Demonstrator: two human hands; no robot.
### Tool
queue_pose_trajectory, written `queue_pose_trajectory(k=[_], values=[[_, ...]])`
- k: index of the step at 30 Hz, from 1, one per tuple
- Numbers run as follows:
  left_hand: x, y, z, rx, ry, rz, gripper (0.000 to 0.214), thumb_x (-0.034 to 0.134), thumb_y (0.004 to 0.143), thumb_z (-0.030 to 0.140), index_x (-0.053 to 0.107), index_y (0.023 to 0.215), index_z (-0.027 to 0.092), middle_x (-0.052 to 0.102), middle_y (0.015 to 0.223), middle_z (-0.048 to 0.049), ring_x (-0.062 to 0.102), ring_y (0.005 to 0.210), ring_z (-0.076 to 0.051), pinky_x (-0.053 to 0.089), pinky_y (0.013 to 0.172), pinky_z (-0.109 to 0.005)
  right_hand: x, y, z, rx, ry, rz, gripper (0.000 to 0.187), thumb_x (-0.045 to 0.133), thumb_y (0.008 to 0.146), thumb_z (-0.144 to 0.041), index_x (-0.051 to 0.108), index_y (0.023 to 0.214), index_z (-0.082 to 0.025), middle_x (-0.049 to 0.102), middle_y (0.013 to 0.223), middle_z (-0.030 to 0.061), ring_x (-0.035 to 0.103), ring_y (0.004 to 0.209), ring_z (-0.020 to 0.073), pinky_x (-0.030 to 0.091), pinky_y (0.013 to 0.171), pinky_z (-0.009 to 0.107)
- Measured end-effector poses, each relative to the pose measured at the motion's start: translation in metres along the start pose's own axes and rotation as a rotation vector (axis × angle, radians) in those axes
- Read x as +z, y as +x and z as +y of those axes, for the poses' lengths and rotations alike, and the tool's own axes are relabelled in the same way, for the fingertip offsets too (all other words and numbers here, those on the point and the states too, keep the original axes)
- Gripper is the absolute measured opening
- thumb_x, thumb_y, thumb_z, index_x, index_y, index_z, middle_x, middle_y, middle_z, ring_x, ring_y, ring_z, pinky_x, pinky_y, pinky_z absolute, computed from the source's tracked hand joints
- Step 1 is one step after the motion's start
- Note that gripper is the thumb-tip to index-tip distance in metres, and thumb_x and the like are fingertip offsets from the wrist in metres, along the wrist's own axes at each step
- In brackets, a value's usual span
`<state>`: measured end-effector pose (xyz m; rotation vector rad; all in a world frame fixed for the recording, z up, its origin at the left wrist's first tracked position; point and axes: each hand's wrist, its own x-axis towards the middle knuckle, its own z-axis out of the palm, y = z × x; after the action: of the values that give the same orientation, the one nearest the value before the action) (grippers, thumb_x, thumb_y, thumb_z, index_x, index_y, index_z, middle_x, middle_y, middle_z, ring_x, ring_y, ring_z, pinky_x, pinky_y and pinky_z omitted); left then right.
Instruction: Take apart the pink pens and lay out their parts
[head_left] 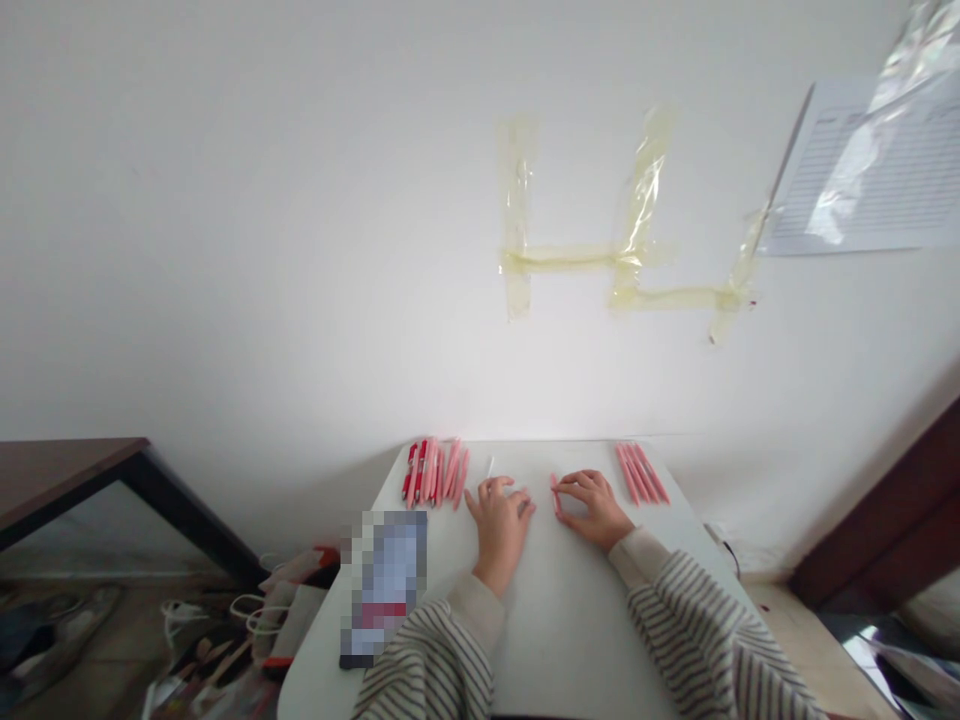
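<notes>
Both my hands rest on a small white table (562, 610) against a white wall. My right hand (596, 508) pinches a pink pen part (556, 494) between thumb and fingers. My left hand (499, 522) lies close beside it with fingers curled, holding something I cannot make out. A thin white piece (490, 467) lies just beyond the left hand. A group of pink and red pens (433, 472) lies at the far left of the table. Several pink pen barrels (641, 472) lie at the far right.
A phone (381, 585) lies at the table's left edge. Bags and clutter (262, 620) sit on the floor to the left, below a dark desk (67, 480). Yellowed tape strips (622, 260) and a paper sheet (862, 180) hang on the wall.
</notes>
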<state>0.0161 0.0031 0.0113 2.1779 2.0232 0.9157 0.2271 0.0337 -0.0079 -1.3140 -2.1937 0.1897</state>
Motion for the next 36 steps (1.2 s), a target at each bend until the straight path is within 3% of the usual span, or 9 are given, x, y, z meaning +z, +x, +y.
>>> queue_pose_trajectory(k=[22, 29, 36], values=[[-0.0011, 0.0020, 0.0012, 0.056, 0.024, 0.021, 0.009, 0.074, 0.081, 0.033, 0.077, 0.090, 0.033, 0.063, 0.123, -0.0021, 0.047, 0.124, -0.028, 0.015, 0.119, -0.071, 0.0011, -0.0001, 0.0003, -0.010, 0.046, 0.019, 0.038, 0.067, 0.084, -0.036, 0.072, 0.121, -0.030, 0.068, 0.121, 0.0076, 0.052, 0.117, 0.0305, 0.043, 0.104, 0.051], [0.0006, 0.0028, 0.0019, 0.046, 0.017, 0.020, 0.010, 0.074, 0.081, 0.034, 0.077, 0.091, 0.033, 0.063, 0.123, -0.0022, 0.047, 0.125, -0.029, 0.015, 0.119, -0.070, 0.0020, 0.0000, 0.0023, -0.013, 0.049, 0.023, 0.044, 0.070, 0.082, -0.036, 0.070, 0.126, -0.029, 0.069, 0.120, 0.0082, 0.053, 0.115, 0.0306, 0.044, 0.104, 0.051], [0.0016, 0.0063, 0.0012, 0.045, 0.001, 0.010, 0.007, 0.074, 0.082, 0.033, 0.077, 0.087, 0.033, 0.063, 0.122, -0.0021, 0.048, 0.124, -0.028, 0.017, 0.119, -0.070, 0.0033, 0.0006, 0.0019, -0.037, 0.037, 0.035, 0.036, 0.068, 0.085, -0.035, 0.073, 0.120, -0.030, 0.070, 0.120, 0.0080, 0.055, 0.115, 0.0300, 0.045, 0.103, 0.050]])
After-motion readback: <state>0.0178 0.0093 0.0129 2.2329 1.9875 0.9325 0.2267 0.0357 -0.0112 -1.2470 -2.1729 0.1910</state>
